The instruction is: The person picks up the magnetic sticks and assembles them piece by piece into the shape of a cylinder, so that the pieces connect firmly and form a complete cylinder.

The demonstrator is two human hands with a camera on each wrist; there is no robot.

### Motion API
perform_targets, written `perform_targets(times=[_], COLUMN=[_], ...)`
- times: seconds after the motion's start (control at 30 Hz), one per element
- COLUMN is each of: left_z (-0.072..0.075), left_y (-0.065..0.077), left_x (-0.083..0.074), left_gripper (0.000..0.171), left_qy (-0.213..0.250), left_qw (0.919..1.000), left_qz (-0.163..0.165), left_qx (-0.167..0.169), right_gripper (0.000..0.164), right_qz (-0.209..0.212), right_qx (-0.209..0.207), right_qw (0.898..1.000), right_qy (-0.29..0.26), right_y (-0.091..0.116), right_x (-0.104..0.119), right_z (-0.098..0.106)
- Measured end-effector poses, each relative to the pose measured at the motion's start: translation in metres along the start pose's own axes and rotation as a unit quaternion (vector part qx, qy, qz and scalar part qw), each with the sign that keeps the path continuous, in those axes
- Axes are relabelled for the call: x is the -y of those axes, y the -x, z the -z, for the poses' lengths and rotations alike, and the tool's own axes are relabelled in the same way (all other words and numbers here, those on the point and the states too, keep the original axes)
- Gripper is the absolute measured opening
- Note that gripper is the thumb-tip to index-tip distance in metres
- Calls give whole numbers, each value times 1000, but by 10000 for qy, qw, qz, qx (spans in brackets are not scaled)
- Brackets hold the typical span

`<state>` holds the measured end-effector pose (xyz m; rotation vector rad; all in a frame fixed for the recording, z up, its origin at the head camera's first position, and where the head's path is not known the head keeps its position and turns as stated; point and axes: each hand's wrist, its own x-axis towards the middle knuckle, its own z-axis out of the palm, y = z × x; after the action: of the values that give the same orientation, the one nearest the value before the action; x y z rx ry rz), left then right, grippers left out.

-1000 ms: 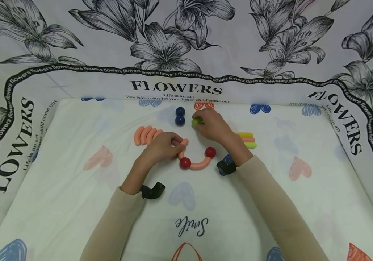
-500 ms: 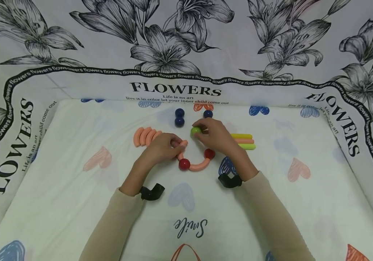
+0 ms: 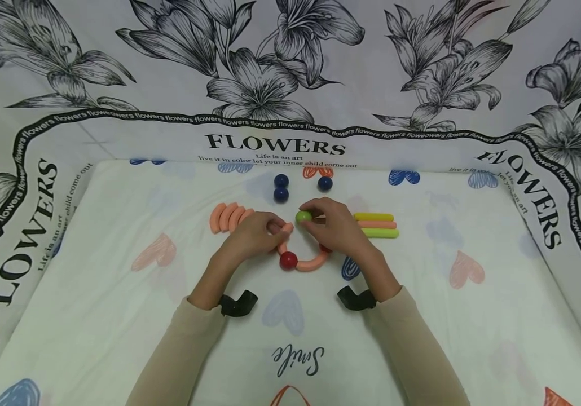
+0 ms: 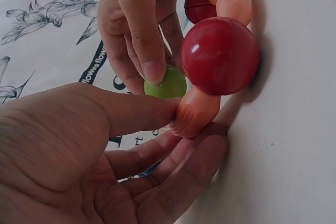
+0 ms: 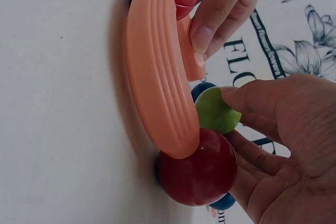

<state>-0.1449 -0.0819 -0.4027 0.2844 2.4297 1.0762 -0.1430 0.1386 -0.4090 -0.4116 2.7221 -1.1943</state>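
Note:
My left hand (image 3: 252,235) pinches a curved orange stick (image 4: 197,109) between thumb and fingers. One end of that stick meets a glossy red ball (image 3: 288,261). From there another curved orange stick (image 3: 312,263) runs to a second red ball (image 5: 198,169), mostly hidden behind my right hand in the head view. Together they form an arc on the cloth. My right hand (image 3: 335,226) holds a small green ball (image 3: 303,217) by thumb and fingertips, close to the free end of the left hand's stick.
Two dark blue balls (image 3: 281,188) stand beyond the hands, with a single blue ball (image 3: 325,183) to their right. Several curved orange sticks (image 3: 227,216) lie in a row at left. Straight yellow, orange and green sticks (image 3: 381,233) lie at right on the patterned cloth (image 3: 407,349).
My right hand has brought the green ball nearer to me, down toward the left hand's stick, uncovering the single blue ball. The left hand keeps its grip in place.

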Motion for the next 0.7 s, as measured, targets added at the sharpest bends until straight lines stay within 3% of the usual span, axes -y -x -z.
perform_targets(times=[0.47, 0.7], left_z=[-1, -2], left_y=[0, 1], left_x=[1, -1], left_gripper=[35, 36], left_qy=[37, 27], left_qw=[10000, 10000], left_qz=[12, 36], left_qx=[30, -1], right_gripper=[33, 34], right_qz=[199, 77], right_qx=[152, 102], right_qw=[9997, 9999], right_qy=[20, 79], right_y=[-1, 1], right_x=[-7, -10], right_z=[-8, -5])
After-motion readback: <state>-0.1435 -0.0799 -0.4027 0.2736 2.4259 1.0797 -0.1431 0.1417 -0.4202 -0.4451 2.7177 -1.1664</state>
